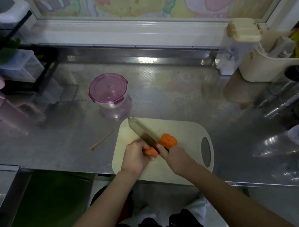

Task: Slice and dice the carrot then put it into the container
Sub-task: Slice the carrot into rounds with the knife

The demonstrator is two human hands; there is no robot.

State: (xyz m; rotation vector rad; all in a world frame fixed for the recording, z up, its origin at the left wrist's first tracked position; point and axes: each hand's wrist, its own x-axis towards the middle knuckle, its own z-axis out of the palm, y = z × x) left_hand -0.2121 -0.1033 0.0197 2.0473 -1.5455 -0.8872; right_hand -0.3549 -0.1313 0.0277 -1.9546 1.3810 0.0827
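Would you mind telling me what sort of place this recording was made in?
Most likely a kitchen, perhaps a commercial one: a stainless-steel counter, a cutting board with a knife slicing a carrot, and a cream basket of packets at the back.

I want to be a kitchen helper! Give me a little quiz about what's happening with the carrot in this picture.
1. True or false: the container has its lid off.
2. The left hand holds the carrot. What does the right hand grip? A) a spoon B) the knife C) a cup
3. Fill in: the cut slices lie on the ____.

Key
1. False, the lid is on.
2. B.
3. cutting board.
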